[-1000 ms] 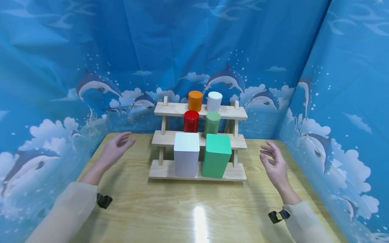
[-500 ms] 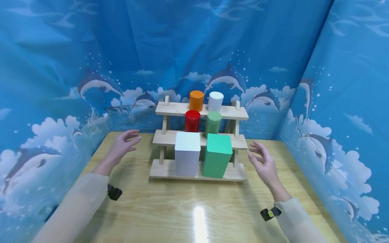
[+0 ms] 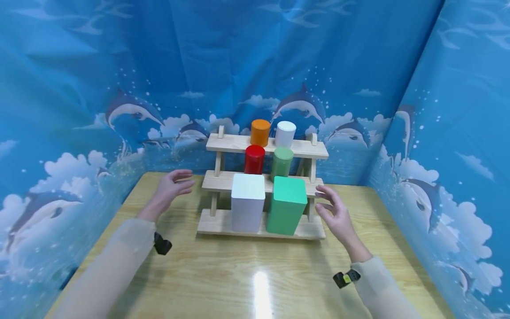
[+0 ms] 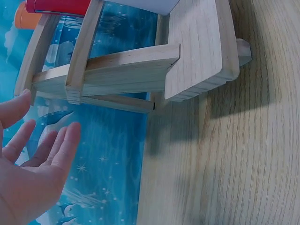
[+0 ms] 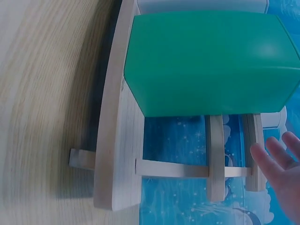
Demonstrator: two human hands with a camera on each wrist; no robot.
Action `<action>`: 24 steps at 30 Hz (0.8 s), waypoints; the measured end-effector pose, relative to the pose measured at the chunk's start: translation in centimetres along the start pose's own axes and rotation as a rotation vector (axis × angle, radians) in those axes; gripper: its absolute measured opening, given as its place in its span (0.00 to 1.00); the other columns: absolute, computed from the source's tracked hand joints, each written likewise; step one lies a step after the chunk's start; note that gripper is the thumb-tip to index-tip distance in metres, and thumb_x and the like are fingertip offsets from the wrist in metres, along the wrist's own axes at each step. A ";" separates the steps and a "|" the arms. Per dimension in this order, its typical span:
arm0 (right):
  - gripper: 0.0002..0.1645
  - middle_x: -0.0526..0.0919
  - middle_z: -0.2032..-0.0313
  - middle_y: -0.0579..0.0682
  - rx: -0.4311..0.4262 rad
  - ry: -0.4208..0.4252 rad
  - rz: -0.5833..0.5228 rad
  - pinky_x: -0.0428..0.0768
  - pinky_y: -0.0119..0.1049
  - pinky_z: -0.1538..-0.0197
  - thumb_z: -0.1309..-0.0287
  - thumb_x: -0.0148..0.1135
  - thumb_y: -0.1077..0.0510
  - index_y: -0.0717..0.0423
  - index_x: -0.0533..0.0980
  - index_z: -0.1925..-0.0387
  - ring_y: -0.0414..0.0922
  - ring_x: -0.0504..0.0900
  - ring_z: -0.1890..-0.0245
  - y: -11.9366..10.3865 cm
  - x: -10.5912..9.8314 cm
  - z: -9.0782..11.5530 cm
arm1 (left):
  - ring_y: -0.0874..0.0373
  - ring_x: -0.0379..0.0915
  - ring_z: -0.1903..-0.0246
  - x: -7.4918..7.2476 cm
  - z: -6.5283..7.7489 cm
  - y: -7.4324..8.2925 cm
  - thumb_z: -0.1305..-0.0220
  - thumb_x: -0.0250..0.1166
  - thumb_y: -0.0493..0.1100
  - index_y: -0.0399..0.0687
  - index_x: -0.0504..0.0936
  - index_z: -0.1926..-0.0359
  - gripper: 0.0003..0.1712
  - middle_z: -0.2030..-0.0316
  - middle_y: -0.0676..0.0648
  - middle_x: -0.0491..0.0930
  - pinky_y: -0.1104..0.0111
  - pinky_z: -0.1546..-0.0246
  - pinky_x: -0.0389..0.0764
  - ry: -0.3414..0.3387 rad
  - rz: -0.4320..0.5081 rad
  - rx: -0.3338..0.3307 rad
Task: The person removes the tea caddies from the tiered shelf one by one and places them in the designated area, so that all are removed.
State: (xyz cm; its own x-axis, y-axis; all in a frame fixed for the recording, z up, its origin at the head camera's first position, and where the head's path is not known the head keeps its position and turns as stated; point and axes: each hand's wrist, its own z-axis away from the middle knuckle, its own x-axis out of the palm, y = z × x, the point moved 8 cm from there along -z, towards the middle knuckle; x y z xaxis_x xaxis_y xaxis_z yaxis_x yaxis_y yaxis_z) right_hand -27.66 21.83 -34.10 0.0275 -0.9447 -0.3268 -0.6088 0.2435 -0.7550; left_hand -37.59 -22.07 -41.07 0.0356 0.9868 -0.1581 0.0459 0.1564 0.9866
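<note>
Head view: 1 wooden rack [image 3: 217,219], 3 shelves in rising steps, standing on a wood-grain table [image 3: 223,274] before a blue dolphin-print backdrop [image 3: 199,57]. Lowest shelf: 1 white box [image 3: 248,204] to the left and 1 green box [image 3: 287,206] to the right, both upright, a narrow gap between them. Middle shelf: 1 red cylinder [image 3: 254,160] and 1 pale green cylinder [image 3: 282,163]. Top shelf: 1 orange cylinder [image 3: 260,134] and 1 white cylinder [image 3: 285,135]. Left hand [image 3: 169,190] — raised just beside the rack's left end, fingers loosely bent and spread from the thumb, holding nothing. Right hand [image 3: 335,215] — near the rack's right end, fingers relaxed and parted, likewise holding nothing; contact with the shelf end cannot be told. Left wrist view: left palm and fingers spread wide beside the rack's shelf ends; the red cylinder, the orange cylinder and the white box are cut off at the upper edge. Right wrist view: the green box large on the lowest shelf, the right hand partly in frame with fingers extended and apart, near the upper shelf ends.
</note>
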 end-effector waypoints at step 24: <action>0.35 0.57 0.38 0.68 0.020 -0.099 -0.032 0.73 0.35 0.45 0.47 0.56 0.77 0.72 0.57 0.37 0.59 0.62 0.41 1.0 3.0 -0.9 | 0.55 0.75 0.58 2.7 -3.4 -2.4 0.39 0.64 0.41 0.34 0.71 0.44 0.25 0.48 0.38 0.71 0.56 0.51 0.77 0.049 0.124 -0.097</action>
State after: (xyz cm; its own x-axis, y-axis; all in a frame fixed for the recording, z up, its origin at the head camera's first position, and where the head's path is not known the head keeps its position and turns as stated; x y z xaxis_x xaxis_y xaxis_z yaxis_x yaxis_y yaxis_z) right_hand -28.94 19.02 -35.33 0.1252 -0.9260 -0.3562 -0.5901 0.2191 -0.7770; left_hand -41.03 -19.64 -43.73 -0.0143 0.9993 -0.0348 -0.0526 0.0340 0.9980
